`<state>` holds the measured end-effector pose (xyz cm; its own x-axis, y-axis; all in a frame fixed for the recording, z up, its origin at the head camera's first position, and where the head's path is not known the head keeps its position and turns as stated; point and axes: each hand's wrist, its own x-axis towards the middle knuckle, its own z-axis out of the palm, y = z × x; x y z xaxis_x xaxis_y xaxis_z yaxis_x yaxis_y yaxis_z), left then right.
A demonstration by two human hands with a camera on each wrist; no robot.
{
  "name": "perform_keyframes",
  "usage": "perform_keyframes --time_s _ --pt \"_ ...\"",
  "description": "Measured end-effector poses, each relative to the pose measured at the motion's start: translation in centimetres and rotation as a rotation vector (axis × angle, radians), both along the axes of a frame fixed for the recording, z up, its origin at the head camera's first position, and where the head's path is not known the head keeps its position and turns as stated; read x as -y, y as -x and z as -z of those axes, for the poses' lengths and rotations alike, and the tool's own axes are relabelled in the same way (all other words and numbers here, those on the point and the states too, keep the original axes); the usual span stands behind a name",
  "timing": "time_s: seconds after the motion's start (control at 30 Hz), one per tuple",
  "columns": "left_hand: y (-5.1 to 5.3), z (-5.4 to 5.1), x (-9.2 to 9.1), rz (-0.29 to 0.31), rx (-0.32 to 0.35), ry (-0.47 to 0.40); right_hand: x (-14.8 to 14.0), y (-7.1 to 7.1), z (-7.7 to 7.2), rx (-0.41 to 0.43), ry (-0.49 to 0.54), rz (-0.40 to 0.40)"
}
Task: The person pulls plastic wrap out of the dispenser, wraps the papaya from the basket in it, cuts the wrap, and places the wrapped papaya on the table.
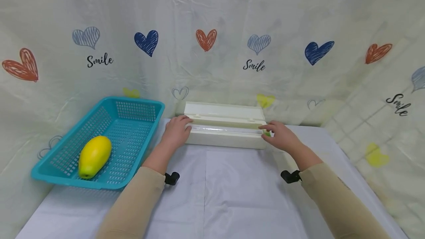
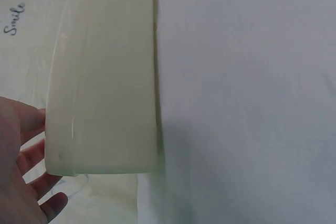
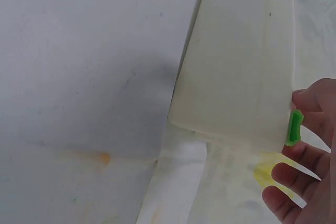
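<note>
A long off-white cling film dispenser point(image 1: 229, 140) lies across the table with its lid point(image 1: 224, 111) raised at the back. Inside it a roll of clear film point(image 1: 225, 129) shows along the opening. At the dispenser's left end is my left hand point(image 1: 176, 131), its fingertips touching the top edge, thumb and forefinger apart. My right hand point(image 1: 280, 135) touches the right end, beside a small green tab point(image 3: 295, 128), with its fingers spread in the right wrist view. Whether any film lies between the fingers is hidden.
To the left stands a turquoise plastic basket point(image 1: 151, 135) holding a yellow papaya-like fruit point(image 1: 95, 156). A white cloth point(image 1: 229, 187) covers the table. Right behind the dispenser hangs a pale curtain point(image 1: 225, 73) printed with hearts.
</note>
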<state>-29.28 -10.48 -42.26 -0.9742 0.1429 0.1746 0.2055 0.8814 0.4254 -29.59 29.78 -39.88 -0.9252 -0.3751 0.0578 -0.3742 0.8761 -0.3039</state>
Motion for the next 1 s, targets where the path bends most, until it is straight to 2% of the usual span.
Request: perform_keyframes --time_s 0.3,0.57,0.8,1.0 --pt "1.3 -0.4 -1.1 -0.013 0.043 0.038 0.8 0.9 0.3 0.001 0.009 -0.001" --pt "2.0 0.0 -1.4 -0.034 0.046 0.002 1.3 1.2 0.1 -0.037 0.035 -0.02" --pt "2.1 0.5 -1.1 -0.048 0.063 -0.137 1.6 1.2 0.2 -0.036 0.082 -0.001" --pt "1.8 0.4 -0.9 -0.071 0.126 -0.295 1.9 0.8 0.2 -0.017 0.134 0.033"
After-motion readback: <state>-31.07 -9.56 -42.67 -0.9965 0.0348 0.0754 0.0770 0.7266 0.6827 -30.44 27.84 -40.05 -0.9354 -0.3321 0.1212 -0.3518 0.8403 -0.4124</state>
